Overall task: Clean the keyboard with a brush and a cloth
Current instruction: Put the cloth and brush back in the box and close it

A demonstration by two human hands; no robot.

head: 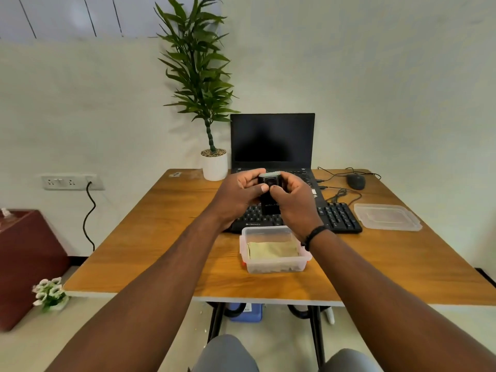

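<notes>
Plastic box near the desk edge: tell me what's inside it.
The box holds a folded yellowish cloth. Anything beneath the cloth is covered. The right hand hides the far corner.
</notes>
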